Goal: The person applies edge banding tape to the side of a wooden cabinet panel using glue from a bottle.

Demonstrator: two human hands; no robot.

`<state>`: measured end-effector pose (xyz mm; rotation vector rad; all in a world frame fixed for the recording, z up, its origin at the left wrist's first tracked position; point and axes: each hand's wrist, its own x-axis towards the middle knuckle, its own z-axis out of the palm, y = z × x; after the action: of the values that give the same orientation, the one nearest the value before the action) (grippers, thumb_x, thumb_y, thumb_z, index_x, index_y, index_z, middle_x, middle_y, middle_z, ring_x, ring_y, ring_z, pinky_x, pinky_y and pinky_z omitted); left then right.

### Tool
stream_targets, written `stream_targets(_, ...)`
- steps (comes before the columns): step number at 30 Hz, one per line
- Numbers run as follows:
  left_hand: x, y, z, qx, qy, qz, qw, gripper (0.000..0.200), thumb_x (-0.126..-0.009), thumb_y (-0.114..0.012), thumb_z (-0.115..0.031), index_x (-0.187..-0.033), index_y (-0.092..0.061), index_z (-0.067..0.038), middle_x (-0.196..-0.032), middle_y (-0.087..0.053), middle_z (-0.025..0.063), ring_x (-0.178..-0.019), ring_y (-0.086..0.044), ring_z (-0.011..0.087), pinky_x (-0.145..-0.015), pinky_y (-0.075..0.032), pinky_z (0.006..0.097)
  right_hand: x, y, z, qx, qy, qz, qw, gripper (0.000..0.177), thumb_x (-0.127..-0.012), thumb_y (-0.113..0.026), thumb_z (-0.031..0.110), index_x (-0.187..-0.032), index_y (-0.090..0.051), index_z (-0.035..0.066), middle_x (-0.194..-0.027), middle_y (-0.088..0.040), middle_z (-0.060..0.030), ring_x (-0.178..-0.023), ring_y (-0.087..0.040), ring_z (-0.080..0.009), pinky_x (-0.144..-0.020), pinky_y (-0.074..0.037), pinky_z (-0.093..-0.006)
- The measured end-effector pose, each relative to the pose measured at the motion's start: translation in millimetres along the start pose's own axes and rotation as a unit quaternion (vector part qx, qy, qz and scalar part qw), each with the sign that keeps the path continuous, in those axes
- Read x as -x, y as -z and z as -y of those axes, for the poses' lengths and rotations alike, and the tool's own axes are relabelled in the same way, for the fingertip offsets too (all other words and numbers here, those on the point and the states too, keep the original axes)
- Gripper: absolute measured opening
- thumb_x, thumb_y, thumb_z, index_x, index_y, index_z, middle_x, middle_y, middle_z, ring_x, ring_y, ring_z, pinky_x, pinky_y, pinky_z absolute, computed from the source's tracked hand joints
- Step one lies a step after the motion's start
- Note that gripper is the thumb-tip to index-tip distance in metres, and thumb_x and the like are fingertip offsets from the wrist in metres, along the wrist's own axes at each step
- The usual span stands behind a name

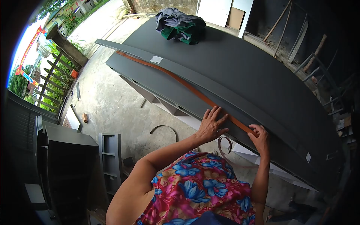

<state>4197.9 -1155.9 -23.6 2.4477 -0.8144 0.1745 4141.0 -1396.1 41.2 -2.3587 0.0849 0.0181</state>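
Note:
A long orange-brown edging strip (pixel 195 91) runs along a dark grey panel (pixel 148 75), beside a narrow grey board (pixel 180 67) that carries a small white label. My left hand (pixel 212 125) rests on the panel with its fingers spread, the fingertips touching the strip's lower edge. At the strip's near right end, my right hand (pixel 260 138) has its thumb and fingers closed around it. Below the panel's edge, between my arms, a loose curled band (pixel 221 146) hangs down. Its colour is a dull brown.
A bundle of grey and green cloth (pixel 180 25) lies on the large dark panel (pixel 247 48). Dark cabinets (pixel 71 137) and a shelf frame (pixel 109 153) stand at left. Another curved strip (pixel 165 126) is on the concrete floor (pixel 108 99). Poles (pixel 282 30) lean at the back right.

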Motion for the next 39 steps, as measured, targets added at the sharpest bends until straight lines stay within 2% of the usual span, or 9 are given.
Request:
stream_targets(4, -2.2, 11.3, 22.8, 0.026, 0.018, -0.042, 0.999, 0.056, -0.082, -0.059, -0.040, -0.129, -0.046, -0.014, -0.138, -0.029, 0.0210, -0.130, -0.025, 0.0377, -0.104, -0.025, 0.0513, 2.4, -1.6, 4.7, 0.055, 0.045, 0.021, 0.997, 0.031, -0.074, -0.066, 0.006, -0.105, -0.065, 0.007, -0.088, -0.057, -0.0120, -0.081, -0.058, -0.0255, -0.072, -0.047, -0.0343)
stream_targets(7, -9.0, 29.0, 49.3, -0.034, 0.050, -0.094, 0.994, 0.058, -0.082, -0.059, -0.041, -0.130, -0.043, -0.012, -0.140, -0.026, 0.0216, -0.131, -0.023, 0.0381, -0.106, -0.019, 0.0506, 2.0, -3.4, 8.4, 0.047, 0.062, -0.003, 0.997, 0.028, -0.071, -0.067, 0.003, -0.099, -0.067, 0.005, -0.077, -0.054, -0.0113, -0.073, -0.055, -0.0235, -0.068, -0.044, -0.0327)
stream_targets(10, -17.8, 44.9, 86.1, -0.085, 0.112, -0.142, 0.980, 0.061, -0.082, -0.058, -0.043, -0.130, -0.042, -0.009, -0.140, -0.026, 0.0224, -0.131, -0.022, 0.0391, -0.105, -0.019, 0.0522, 2.6, -0.5, 11.8, 0.072, 0.043, -0.004, 0.996, 0.028, -0.072, -0.066, 0.003, -0.099, -0.067, 0.005, -0.078, -0.055, -0.0113, -0.073, -0.055, -0.0233, -0.068, -0.044, -0.0329)
stream_targets(15, -19.6, 52.5, 131.1, -0.125, 0.184, -0.113, 0.968, 0.063, -0.084, -0.052, -0.048, -0.132, -0.040, -0.008, -0.141, -0.025, 0.0227, -0.133, -0.020, 0.0383, -0.105, -0.015, 0.0549, 4.6, 4.1, 19.4, 0.096, 0.025, -0.006, 0.995, 0.029, -0.072, -0.067, 0.003, -0.100, -0.066, 0.005, -0.082, -0.056, -0.0128, -0.077, -0.056, -0.0271, -0.070, -0.045, -0.0361)
stream_targets(20, -17.6, 49.1, 136.7, -0.127, 0.182, -0.097, 0.970, 0.066, -0.083, -0.055, -0.047, -0.130, -0.040, -0.003, -0.139, -0.027, 0.0248, -0.132, -0.021, 0.0396, -0.104, -0.016, 0.0569, 2.7, 0.0, 19.0, 0.109, 0.034, -0.034, 0.993, 0.027, -0.073, -0.066, 0.003, -0.100, -0.066, 0.004, -0.082, -0.055, -0.0131, -0.077, -0.057, -0.0273, -0.070, -0.045, -0.0360)
stream_targets(23, -19.2, 46.1, 134.9, -0.133, 0.192, -0.078, 0.969, 0.066, -0.084, -0.052, -0.049, -0.132, -0.039, -0.006, -0.140, -0.026, 0.0242, -0.133, -0.019, 0.0381, -0.105, -0.015, 0.0562, 0.4, -2.5, 18.2, 0.126, 0.033, -0.048, 0.990, 0.026, -0.074, -0.066, 0.004, -0.100, -0.066, 0.004, -0.082, -0.055, -0.0129, -0.077, -0.057, -0.0274, -0.069, -0.045, -0.0360)
stream_targets(29, -20.8, 46.2, 129.2, -0.119, 0.186, -0.120, 0.968, 0.069, -0.079, -0.061, -0.043, -0.131, -0.038, -0.001, -0.138, -0.027, 0.0271, -0.131, -0.022, 0.0404, -0.104, -0.016, 0.0570, 2.4, -8.2, 14.3, 0.176, 0.037, -0.090, 0.980, 0.026, -0.075, -0.066, 0.006, -0.101, -0.067, 0.007, -0.083, -0.054, -0.0116, -0.077, -0.057, -0.0268, -0.069, -0.045, -0.0368)
stream_targets(39, -19.6, 50.0, 130.3, -0.087, 0.179, -0.099, 0.975, 0.067, -0.078, -0.064, -0.038, -0.128, -0.040, 0.000, -0.135, -0.033, 0.0234, -0.130, -0.025, 0.0377, -0.104, -0.019, 0.0559, 1.2, -18.7, 1.5, 0.191, 0.086, -0.148, 0.967, 0.023, -0.074, -0.066, 0.006, -0.098, -0.067, 0.006, -0.080, -0.054, -0.0100, -0.074, -0.057, -0.0263, -0.066, -0.045, -0.0363)
